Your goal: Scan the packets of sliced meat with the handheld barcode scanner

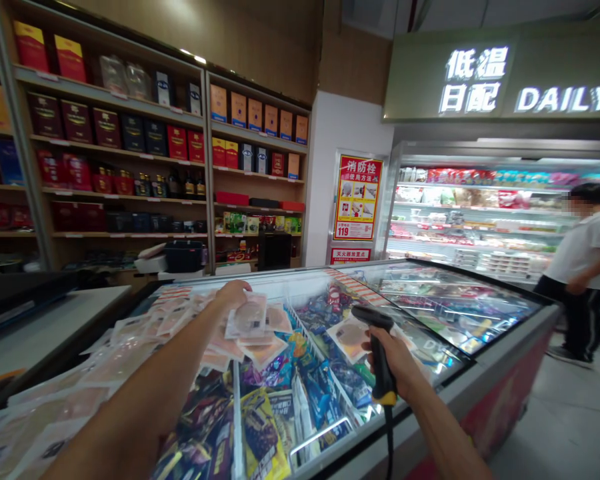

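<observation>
1. Flat, clear, square plastic packets (65, 398) with pinkish contents overlap across the long, grey-rimmed, glass-topped chest freezer (505, 343).
2. Left hand (235, 293) is at the upper edge of one clear packet (249, 317) — I cannot tell whether its fingers pinch it; keeping that packet flat should limit glare.
3. Right hand (395, 360) clasps its fingers round the black plastic pistol-grip scanner with yellow base (381, 367) — best aim its nose squarely, black cord (390, 437) slack.

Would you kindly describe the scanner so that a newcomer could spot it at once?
Find the long, glass-topped freezer in the foreground. Over its near side, the right hand grips the scanner by its upright handle. It is black with a yellow handle base and a dark cable hanging down, unlike the flat, pale packets nearby.
</observation>
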`<move>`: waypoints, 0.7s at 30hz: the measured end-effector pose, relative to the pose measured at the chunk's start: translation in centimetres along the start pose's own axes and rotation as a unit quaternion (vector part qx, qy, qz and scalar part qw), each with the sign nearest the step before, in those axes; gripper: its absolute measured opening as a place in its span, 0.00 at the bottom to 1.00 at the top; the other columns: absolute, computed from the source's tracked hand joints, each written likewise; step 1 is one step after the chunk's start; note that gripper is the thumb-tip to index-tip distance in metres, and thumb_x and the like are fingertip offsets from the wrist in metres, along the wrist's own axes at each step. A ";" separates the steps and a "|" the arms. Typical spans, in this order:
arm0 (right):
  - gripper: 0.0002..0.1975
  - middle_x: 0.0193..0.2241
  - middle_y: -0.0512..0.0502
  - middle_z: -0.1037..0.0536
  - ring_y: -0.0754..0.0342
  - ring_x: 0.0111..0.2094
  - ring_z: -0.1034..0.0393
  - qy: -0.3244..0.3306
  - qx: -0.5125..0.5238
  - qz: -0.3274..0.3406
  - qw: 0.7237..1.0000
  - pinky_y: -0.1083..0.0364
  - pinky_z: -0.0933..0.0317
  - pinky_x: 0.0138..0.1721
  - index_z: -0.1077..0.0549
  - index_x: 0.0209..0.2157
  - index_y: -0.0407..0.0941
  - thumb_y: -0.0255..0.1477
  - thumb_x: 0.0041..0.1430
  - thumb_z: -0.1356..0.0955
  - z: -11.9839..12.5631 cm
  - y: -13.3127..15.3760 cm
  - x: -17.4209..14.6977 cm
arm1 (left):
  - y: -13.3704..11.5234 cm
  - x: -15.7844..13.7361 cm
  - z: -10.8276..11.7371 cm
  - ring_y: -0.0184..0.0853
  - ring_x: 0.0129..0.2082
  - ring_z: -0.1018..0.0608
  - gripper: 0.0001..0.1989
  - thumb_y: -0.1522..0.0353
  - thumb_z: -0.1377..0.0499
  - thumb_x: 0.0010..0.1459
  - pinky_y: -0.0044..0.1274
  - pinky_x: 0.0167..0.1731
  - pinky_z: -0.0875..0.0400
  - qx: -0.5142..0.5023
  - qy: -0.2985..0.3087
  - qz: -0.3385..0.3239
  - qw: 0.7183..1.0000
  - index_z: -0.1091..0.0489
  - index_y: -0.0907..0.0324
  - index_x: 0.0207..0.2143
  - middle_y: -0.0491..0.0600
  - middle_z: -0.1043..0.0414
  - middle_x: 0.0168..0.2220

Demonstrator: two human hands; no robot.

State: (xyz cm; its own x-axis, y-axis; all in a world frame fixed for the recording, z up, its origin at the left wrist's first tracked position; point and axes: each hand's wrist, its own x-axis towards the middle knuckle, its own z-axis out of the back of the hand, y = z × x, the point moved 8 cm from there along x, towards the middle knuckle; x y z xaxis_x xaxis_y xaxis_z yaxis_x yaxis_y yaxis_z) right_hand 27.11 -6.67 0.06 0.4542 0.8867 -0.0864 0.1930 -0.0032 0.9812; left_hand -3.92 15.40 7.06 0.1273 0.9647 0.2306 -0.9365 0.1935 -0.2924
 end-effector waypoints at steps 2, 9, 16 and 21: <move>0.13 0.17 0.50 0.31 0.62 0.12 0.40 -0.011 0.007 0.004 1.000 0.61 0.45 0.12 0.37 0.28 0.41 0.36 0.44 0.36 1.0 -0.3 0.6 | 1.3 -0.2 0.5 0.41 0.38 0.29 0.19 0.77 0.47 0.36 0.27 0.34 0.38 0.025 -0.023 0.027 0.999 0.30 0.55 0.33 0.50 0.29 0.36; 0.12 0.15 0.52 0.32 0.62 0.12 0.41 -0.055 0.020 0.002 0.998 0.61 0.46 0.11 0.38 0.26 0.42 0.36 0.42 0.35 3.4 -1.1 2.4 | -3.3 -1.5 0.7 0.41 0.44 0.33 0.22 0.75 0.49 0.41 0.33 0.40 0.42 0.052 -0.095 0.002 0.994 0.37 0.56 0.42 0.52 0.33 0.43; 0.12 0.15 0.53 0.32 0.62 0.12 0.41 -0.089 0.012 0.001 0.996 0.61 0.45 0.11 0.38 0.25 0.42 0.36 0.42 0.35 5.2 -1.0 2.7 | -15.6 -3.9 -8.6 0.38 0.44 0.32 0.23 0.66 0.43 0.40 0.23 0.37 0.38 -0.099 0.041 -0.124 0.986 0.38 0.58 0.43 0.51 0.33 0.43; 0.13 0.15 0.52 0.32 0.61 0.12 0.40 -0.109 0.008 0.002 0.994 0.60 0.45 0.11 0.38 0.25 0.42 0.36 0.41 0.34 6.7 -0.7 2.6 | -20.5 -5.4 -14.9 0.40 0.44 0.32 0.30 0.63 0.41 0.38 0.24 0.37 0.38 -0.161 0.112 -0.123 0.973 0.42 0.61 0.46 0.56 0.35 0.45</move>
State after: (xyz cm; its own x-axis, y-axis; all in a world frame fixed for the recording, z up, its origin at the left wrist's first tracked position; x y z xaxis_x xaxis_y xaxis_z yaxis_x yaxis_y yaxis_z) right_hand 33.97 -7.46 -2.03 0.6325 0.7654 -0.1189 0.2037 -0.0163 0.9789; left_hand 19.42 8.89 -2.00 0.4366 0.8899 0.1322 -0.7225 0.4344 -0.5379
